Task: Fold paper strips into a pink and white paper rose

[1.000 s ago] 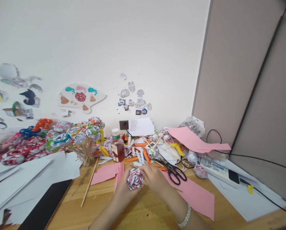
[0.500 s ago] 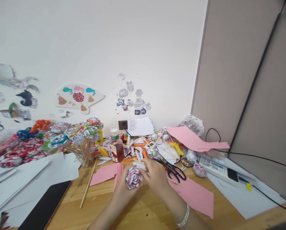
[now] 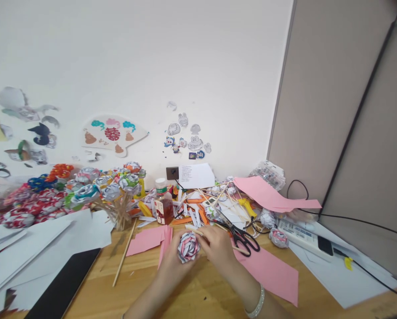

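Note:
A rolled paper rose (image 3: 188,247) in white, grey and pink sits in my left hand (image 3: 171,261), whose fingers wrap round its far side. My right hand (image 3: 218,250) is closed against the rose's right edge, its fingertips pinching a pale paper strip (image 3: 192,228) that reaches over the top of the flower. Whether that strip joins the rose is hidden by the fingers. Past the right wrist a thin wooden stick (image 3: 241,251) pokes out over pink paper (image 3: 271,274). Black-handled scissors (image 3: 241,235) lie just beyond my right hand.
Behind the hands are paper scraps (image 3: 193,215) and a jar (image 3: 163,208). Finished paper flowers (image 3: 112,190) stand at left, near a black tablet-like slab (image 3: 65,283). Another paper rose (image 3: 278,238) and a power strip (image 3: 304,237) lie at right. A wooden stick (image 3: 124,254) lies left.
The view has shifted slightly, moving the scene a little to the right. My right fingers have lowered and closed in beside the rose, which stays in my left hand.

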The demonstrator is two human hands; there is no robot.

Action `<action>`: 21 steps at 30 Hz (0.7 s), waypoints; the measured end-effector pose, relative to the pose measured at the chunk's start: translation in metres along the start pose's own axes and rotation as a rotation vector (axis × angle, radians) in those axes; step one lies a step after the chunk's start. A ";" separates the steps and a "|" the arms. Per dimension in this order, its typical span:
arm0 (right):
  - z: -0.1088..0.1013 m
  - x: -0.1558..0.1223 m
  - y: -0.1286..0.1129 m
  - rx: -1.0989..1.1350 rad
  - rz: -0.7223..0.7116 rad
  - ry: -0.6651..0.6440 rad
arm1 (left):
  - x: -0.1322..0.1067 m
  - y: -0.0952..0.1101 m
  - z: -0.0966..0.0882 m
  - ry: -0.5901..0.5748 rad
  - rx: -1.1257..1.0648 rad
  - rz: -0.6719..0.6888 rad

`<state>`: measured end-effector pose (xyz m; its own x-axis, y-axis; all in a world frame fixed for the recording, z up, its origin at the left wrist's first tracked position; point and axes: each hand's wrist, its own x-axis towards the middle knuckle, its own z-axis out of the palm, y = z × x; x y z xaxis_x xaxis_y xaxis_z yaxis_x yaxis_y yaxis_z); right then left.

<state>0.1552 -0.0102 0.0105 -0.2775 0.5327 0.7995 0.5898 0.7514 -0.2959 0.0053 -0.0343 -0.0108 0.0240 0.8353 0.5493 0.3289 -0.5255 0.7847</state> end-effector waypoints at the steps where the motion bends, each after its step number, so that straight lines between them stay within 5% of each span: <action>1: 0.000 0.000 0.000 0.001 -0.007 -0.004 | 0.000 -0.001 0.000 -0.005 0.002 -0.002; 9: 0.005 -0.003 0.003 -0.048 -0.047 -0.120 | -0.002 -0.005 0.001 -0.036 -0.037 -0.031; 14: -0.002 0.001 0.001 0.090 0.033 -0.187 | -0.001 -0.004 0.001 -0.007 -0.031 -0.037; 21: -0.015 0.007 -0.008 0.228 0.236 -0.102 | 0.002 0.000 -0.002 0.067 -0.072 -0.089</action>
<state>0.1600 -0.0181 0.0263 -0.2348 0.7302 0.6417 0.4656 0.6640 -0.5852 0.0039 -0.0326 -0.0091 -0.0662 0.8677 0.4927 0.2587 -0.4619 0.8483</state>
